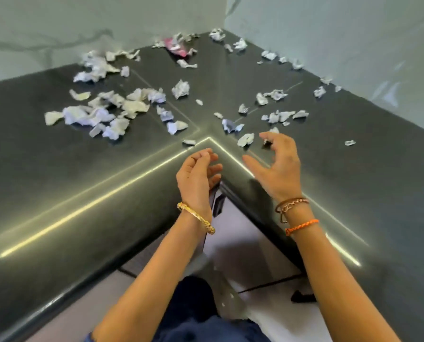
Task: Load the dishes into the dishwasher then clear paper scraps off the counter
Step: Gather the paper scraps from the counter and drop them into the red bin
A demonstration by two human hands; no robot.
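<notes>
Several crumpled white paper scraps lie scattered over a dark L-shaped counter (58, 183), with a thick heap (100, 112) at the left and smaller bits (280, 116) at the right. A pink scrap (174, 46) lies near the back corner. My left hand (197, 175) hovers at the counter's inner corner, palm turned up, fingers loosely curled, holding nothing. My right hand (276, 164) hovers just right of it with fingers spread and bent, its fingertips close to a small scrap (246, 139). No dishes or dishwasher are in view.
Pale marble-patterned walls (329, 33) close off the counter at the back and right. Below the inner corner are dark cabinet fronts (218, 203) and a light floor (262, 314). Bright light streaks run along the counter's front edges.
</notes>
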